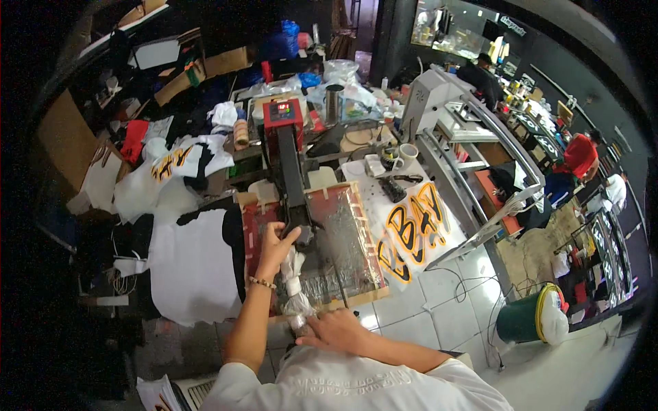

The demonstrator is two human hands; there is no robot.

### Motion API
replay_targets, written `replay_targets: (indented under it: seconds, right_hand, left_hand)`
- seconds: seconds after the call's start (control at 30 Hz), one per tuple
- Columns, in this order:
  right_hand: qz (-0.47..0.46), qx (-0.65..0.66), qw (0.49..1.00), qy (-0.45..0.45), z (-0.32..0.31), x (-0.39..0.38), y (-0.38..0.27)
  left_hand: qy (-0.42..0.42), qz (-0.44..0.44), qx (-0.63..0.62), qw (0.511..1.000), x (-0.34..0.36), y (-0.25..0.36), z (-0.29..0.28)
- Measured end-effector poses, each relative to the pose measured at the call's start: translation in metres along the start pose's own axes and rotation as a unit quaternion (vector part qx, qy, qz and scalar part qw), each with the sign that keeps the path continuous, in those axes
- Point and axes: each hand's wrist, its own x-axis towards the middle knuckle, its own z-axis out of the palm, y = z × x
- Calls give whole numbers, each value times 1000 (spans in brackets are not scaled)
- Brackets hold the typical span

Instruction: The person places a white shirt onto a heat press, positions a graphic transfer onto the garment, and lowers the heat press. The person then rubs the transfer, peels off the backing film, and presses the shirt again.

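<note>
A heat press stands before me, with a red control box (pixel 282 113) at its back and a dark arm (pixel 293 171) running forward over a wide plate covered in clear film and tape (pixel 346 229). Its handle (pixel 295 284), wrapped in white plastic, points toward my body. Over the handle's near end lies my right hand (pixel 336 330), fingers curled onto it. My left hand (pixel 275 250) is raised beside the front of the arm, thumb spread from the fingers, close to a dark knob (pixel 299 237). Its fingertips are partly hidden.
White fabric pieces (pixel 195 264) lie on the left. Right of the press are a sheet with orange-black lettering (pixel 411 233), mugs (pixel 408 156) and a grey metal-framed machine (pixel 473 137). A green bucket (pixel 528 316) and cables stand on the tiled floor. Other people (pixel 579 154) work at the far right.
</note>
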Motion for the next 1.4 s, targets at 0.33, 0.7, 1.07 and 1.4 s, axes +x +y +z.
replay_targets:
  seconds: [0.33, 0.7, 1.07, 1.4]
  right_hand:
    - [-5, -11, 1000, 25, -2, 1, -2]
    - [-7, -9, 1000, 16, 0, -1, 0]
    - [-7, -26, 999, 38, -55, -9, -27]
    - [-146, -184, 922, 307, -249, 27, -70]
  left_hand:
    - [20, -29, -44, 998, -3, 3, 8]
    - [0, -16, -82, 996, -5, 7, 6]
    - [-21, -52, 15, 998, 6, 23, -5]
    - [64, 143, -99, 983, -35, 156, -81]
